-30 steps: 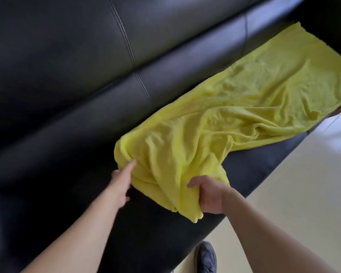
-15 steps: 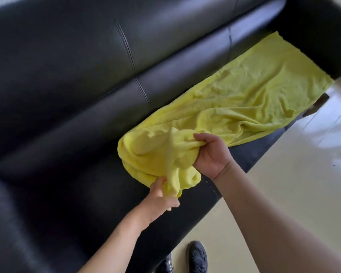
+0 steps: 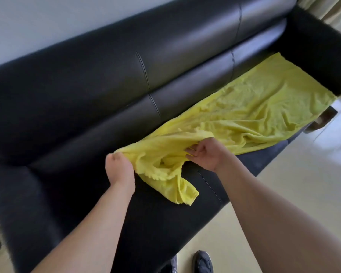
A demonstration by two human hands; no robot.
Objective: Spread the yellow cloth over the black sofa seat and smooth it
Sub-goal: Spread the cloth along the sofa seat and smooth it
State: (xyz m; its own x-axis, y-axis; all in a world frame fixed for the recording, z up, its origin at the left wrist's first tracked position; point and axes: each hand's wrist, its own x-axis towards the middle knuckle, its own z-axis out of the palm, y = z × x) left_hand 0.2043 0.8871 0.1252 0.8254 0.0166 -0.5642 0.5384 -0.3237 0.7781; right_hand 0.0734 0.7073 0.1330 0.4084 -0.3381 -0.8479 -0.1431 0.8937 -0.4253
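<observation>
Left hand [image 3: 119,170]: gripping the near-left edge of the yellow cloth [image 3: 250,113], fingers curling round a bunched fold, knuckles facing the camera; sitting at about 8 o'clock from frame centre.
Right hand [image 3: 204,154]: pinching the cloth edge, thumb and fingers closing on a lifted ridge of fabric; sitting at about 4 o'clock from frame centre, palm partly turning toward the camera.
Hands, relative: holding apart, with a sagging pocket of cloth hanging between them.
Yellow cloth, position: lying on the black sofa seat [image 3: 165,219], running from the hands out toward 2 o'clock, far end reaching the right armrest [image 3: 321,52].
Yellow cloth, condition: wrinkling across the middle; far part lying flatter; near end bunching, with one loose corner trailing on the seat at 6 o'clock from the right hand.
Yellow cloth, edges: back edge lying close along the foot of the backrest [image 3: 126,62]; front edge reaching the seat front toward 3 o'clock.
Sofa seat, coverage: left portion, at 8 o'clock, showing bare black.
Floor [image 3: 293,184]: pale, showing at 4 o'clock.
Shoe [image 3: 203,262]: dark, showing at 6 o'clock on the floor, just beside the sofa front.
</observation>
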